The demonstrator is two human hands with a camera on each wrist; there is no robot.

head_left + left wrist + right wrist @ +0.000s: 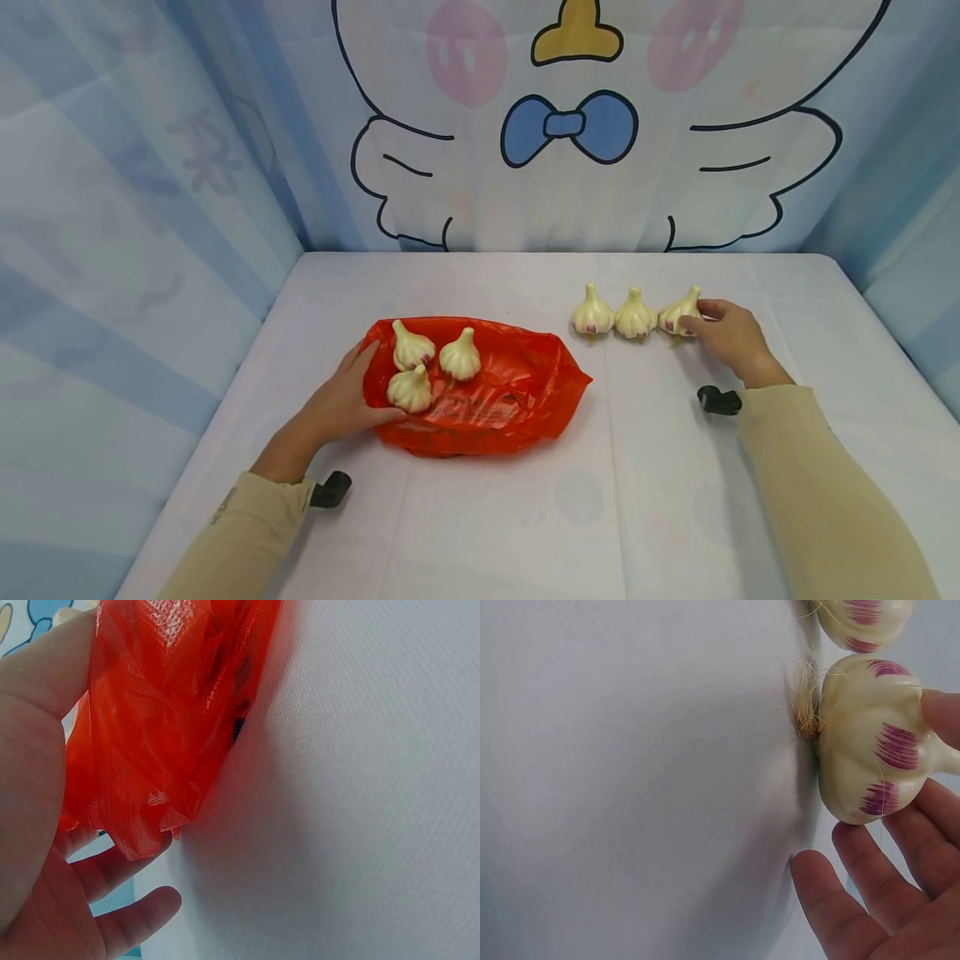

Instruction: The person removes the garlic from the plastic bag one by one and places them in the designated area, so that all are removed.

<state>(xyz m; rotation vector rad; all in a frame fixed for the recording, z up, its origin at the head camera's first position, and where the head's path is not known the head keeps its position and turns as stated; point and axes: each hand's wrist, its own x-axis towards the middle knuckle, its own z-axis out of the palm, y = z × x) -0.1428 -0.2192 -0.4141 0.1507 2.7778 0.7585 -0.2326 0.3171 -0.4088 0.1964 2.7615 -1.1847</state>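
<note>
My right hand (731,333) pinches a garlic bulb (678,313) between thumb and fingers, at the right end of a row of three. In the right wrist view this bulb (874,739) shows purple streaks and a tuft of dry roots, with the thumb across its neck. A red plastic bag (517,400) lies on the table with three garlic bulbs, among them one bulb (460,355), on its left half. My left hand (341,400) holds the bag's left end, thumb along the near side. In the left wrist view the fingers (139,921) reach around the crumpled bag (161,712).
Two more garlic bulbs, a left one (592,312) and a middle one (635,315), stand upright toward the back right. A white cloth covers the table (510,525). Behind it hangs a printed curtain (570,200), with blue curtains at both sides.
</note>
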